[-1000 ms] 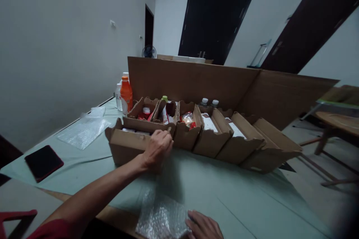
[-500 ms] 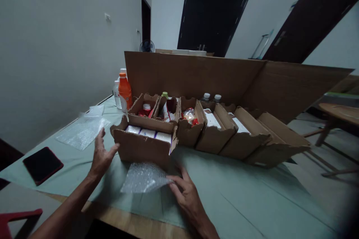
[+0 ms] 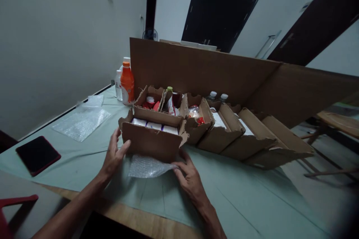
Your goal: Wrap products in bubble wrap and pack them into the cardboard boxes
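Open cardboard box (image 3: 151,142) (white packs inside)

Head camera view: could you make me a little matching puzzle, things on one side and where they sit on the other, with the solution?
Things:
1. orange bottle
2. bubble wrap piece
3. dark flat device
4. left hand

Places:
A. at the table's near left edge, away from the boxes
B. against the left end of the nearest cardboard box
C. lying in front of the nearest box, pinched by the right hand
D. standing at the far left, beside the tall cardboard panel

Pairs: 1-D, 2-C, 3-A, 4-B
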`<state>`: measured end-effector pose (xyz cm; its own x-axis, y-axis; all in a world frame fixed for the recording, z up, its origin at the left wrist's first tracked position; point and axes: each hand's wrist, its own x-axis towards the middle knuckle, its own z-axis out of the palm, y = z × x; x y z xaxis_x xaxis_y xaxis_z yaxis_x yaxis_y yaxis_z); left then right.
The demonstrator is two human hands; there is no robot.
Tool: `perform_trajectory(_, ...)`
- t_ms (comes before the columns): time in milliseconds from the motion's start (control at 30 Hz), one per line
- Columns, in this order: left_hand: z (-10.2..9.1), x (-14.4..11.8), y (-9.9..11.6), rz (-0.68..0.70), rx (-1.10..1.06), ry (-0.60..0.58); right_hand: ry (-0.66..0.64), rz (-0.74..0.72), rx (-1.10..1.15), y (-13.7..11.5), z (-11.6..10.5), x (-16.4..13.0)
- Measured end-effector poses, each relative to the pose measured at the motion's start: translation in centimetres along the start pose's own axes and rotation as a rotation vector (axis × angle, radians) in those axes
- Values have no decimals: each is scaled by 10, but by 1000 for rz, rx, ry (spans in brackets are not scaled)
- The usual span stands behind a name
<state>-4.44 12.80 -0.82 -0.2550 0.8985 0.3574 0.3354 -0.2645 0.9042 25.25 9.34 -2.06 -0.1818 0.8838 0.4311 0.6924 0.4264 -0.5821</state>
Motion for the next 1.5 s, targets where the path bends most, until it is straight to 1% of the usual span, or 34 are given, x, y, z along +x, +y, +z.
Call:
perform_trajectory(33, -5, -9, 6, 49, 32, 43, 27, -18, -63, 0, -3, -8)
perform_trajectory(67, -9, -20, 13, 118, 60, 40, 57, -38, -127, -1, -7, -16)
perform_trajectory(100, -11, -31, 19, 208, 93, -21, 80, -58, -187, -2, -10, -25)
perform_trajectory(133, -11, -43, 25, 317, 141, -132, 82, -77, -242, -4, -14, -34)
perform_trajectory(167, -10, -54, 30, 422, 197, -267, 57, -88, -288, -6, -19, -43)
perform_trajectory(200, -7, -64, 33, 502, 256, -397, 12, -87, -327, -8, -24, -52)
perform_trajectory(233, -2, -72, 34, 552, 310, -494, -40, -78, -357, -9, -31, -59)
perform_trajectory(267, 2, -79, 34, 566, 354, -551, -82, -59, -382, -10, -39, -66)
perform_trajectory(300, 7, -83, 33, 553, 386, -573, -101, -35, -404, -11, -47, -72)
perform_trajectory(367, 17, -87, 29, 503, 420, -574, -69, 11, -445, -13, -60, -80)
perform_trajectory(433, 30, -87, 25, 510, 442, -595, -19, 26, -458, -19, -61, -82)
perform_trajectory(500, 45, -88, 21, 564, 472, -665, -33, -6, -423, -29, -46, -78)
perform_trajectory(567, 59, -92, 15, 596, 531, -752, -116, -52, -361, -39, -20, -74)
perform_trajectory(633, 67, -97, 7, 589, 612, -823, -200, -72, -332, -40, 4, -75)
perform_trajectory(667, 66, -100, 2, 581, 650, -843, -224, -77, -337, -35, 12, -79)
perform_trajectory(700, 62, -101, -2, 575, 682, -857, -229, -80, -354, -28, 14, -87)
perform_trajectory(733, 56, -102, -6, 570, 705, -865, -219, -83, -380, -17, 12, -98)
perform_trajectory(800, 41, -103, -11, 560, 722, -875, -171, -70, -446, 8, -5, -124)
perform_trajectory(867, 27, -101, -13, 554, 687, -881, -107, -6, -507, 31, -31, -146)
perform_trajectory(933, 20, -97, -14, 538, 624, -860, -46, 66, -544, 42, -54, -154)
perform_trajectory(1000, 23, -90, -12, 520, 574, -811, -18, 102, -543, 39, -68, -146)
perform_trajectory(1033, 27, -86, -10, 514, 562, -786, -35, 110, -532, 34, -69, -136)
perform_trajectory(1100, 39, -76, -3, 519, 553, -760, -147, 146, -513, 21, -66, -108)
perform_trajectory(1133, 47, -72, 3, 529, 556, -773, -218, 173, -509, 15, -62, -92)
perform_trajectory(1200, 61, -65, 15, 549, 574, -836, -335, 218, -513, 6, -54, -64)
perform_trajectory(1267, 74, -60, 26, 571, 596, -908, -396, 226, -514, 1, -50, -45)
perform_trajectory(1333, 83, -56, 33, 587, 609, -959, -433, 206, -504, -2, -51, -37)
perform_trajectory(1400, 87, -54, 36, 590, 617, -979, -454, 167, -485, -8, -58, -37)
perform_trajectory(1467, 83, -51, 39, 583, 628, -983, -452, 123, -459, -18, -69, -43)
perform_trajectory(1500, 78, -49, 41, 579, 632, -981, -429, 90, -440, -25, -77, -48)
